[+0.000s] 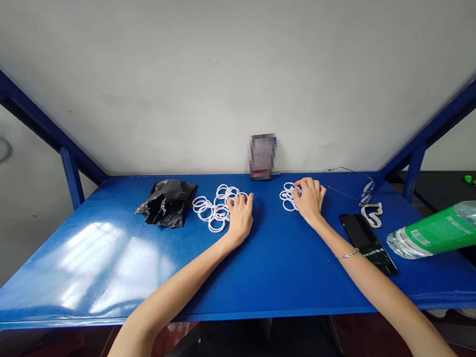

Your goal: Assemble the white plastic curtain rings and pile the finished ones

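Note:
A spread of overlapping white rings point(216, 222) lies on the blue table left of centre. My left hand point(241, 219) rests at its right side, fingers bent over the nearest rings and thumb held apart. A smaller cluster of white rings point(287, 197) is to the right. My right hand point(311, 200) is at this cluster's right edge, with thumb and forefinger closed on a ring; its other fingers are curled. The fingertips of both hands are partly hidden.
A crumpled black plastic bag point(167, 203) sits at left. A blurred upright object point(263, 157) leans on the wall. At right are glasses point(366, 191), a white curved piece point(373, 214), a black phone point(368, 243) and a green-labelled bottle point(450, 229). Blue frame bars flank the table point(276, 283).

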Available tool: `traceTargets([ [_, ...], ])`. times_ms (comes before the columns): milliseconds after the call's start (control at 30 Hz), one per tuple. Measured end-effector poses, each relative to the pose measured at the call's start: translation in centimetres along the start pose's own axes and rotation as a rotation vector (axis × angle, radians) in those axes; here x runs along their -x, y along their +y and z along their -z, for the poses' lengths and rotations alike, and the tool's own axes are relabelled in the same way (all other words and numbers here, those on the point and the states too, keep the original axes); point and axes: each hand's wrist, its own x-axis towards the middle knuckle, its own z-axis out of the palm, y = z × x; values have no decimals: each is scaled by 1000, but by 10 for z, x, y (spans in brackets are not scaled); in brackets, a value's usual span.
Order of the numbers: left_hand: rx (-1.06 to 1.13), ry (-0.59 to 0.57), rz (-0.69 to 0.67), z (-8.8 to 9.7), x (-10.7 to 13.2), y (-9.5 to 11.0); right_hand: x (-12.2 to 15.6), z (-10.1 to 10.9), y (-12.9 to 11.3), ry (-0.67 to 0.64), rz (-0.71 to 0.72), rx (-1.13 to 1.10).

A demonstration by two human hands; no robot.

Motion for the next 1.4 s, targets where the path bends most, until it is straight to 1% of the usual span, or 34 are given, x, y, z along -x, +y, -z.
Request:
traceTargets([
  [100,27,17,-24,1,0,0,2,3,-7,52,51,-37],
  [200,85,44,-64,1,0,2,6,6,-17,53,165,-112],
  [300,195,93,-122,2,-1,3,12,9,-29,-12,311,-234],
  [400,344,136,-200,3,-1,3,19,10,-39,-106,443,-352],
  [467,436,140,-251,2,-1,4,22,9,-42,-163,498,-410],
  [567,528,140,-323,3,0,4,25,5,-43,-221,532,-485],
  [667,572,139,-382,4,1,5,26,2,-42,-226,517,-530],
  [733,591,140,-392,5,2,5,27,2,-42,-214,489,-549],
  [933,622,171,-328,5,2,4,28,0,-42,-181,388,-642],
  [1000,612,150,-316,5,1,3,28,-2,-41,-170,353,-651],
  [1167,554,34,-300,9,0,4,28,-4,-41,-152,291,-656],
  [1400,536,-17,-354,9,0,5,27,-3,-41,-144,243,-678],
])
